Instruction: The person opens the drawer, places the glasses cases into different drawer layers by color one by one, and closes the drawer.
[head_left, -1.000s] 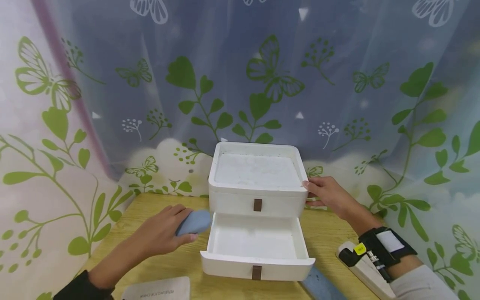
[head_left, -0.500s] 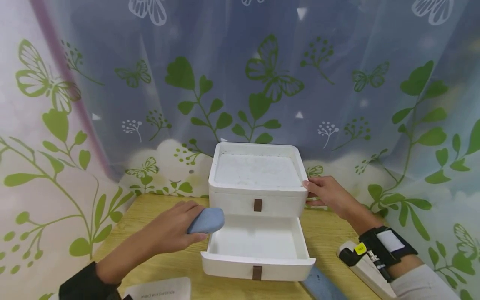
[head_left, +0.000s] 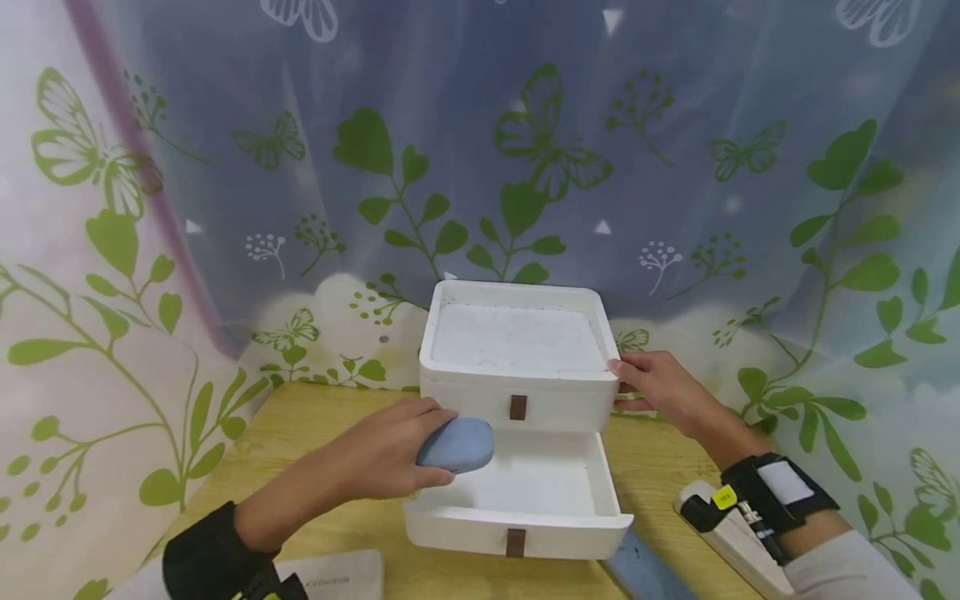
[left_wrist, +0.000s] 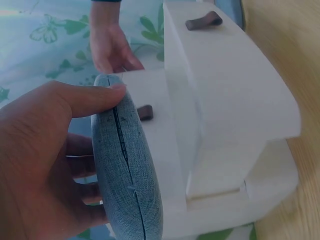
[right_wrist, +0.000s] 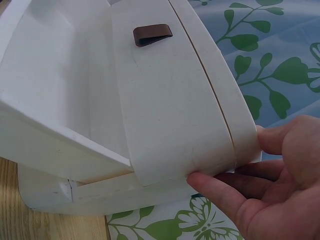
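My left hand (head_left: 393, 446) grips a blue fabric glasses case (head_left: 459, 446) over the left part of the pulled-out lower drawer (head_left: 450, 533). In the left wrist view, a dark seam runs along the edge of the case (left_wrist: 134, 170), with my thumb on its upper end and the fingers behind. The drawer belongs to a white two-drawer storage box (head_left: 442, 396) with brown pull tabs; its upper drawer is closed and the tray on top is bare. My right hand (head_left: 660, 387) holds the box's right side, thumb at the top rim (right_wrist: 252, 142) and fingers along the side.
A white flat box (head_left: 341, 575) with printed letters lies at the front left of the wooden table (head_left: 315, 408). A long blue item (head_left: 647, 571) sticks out right of the drawer. Beside it lies a white elongated thing (head_left: 738, 542) with a black end. A patterned curtain (head_left: 465, 167) hangs behind.
My left hand has carried the glasses case to the right, from beside the storage box to over the open drawer. The right hand stays at the box's side.
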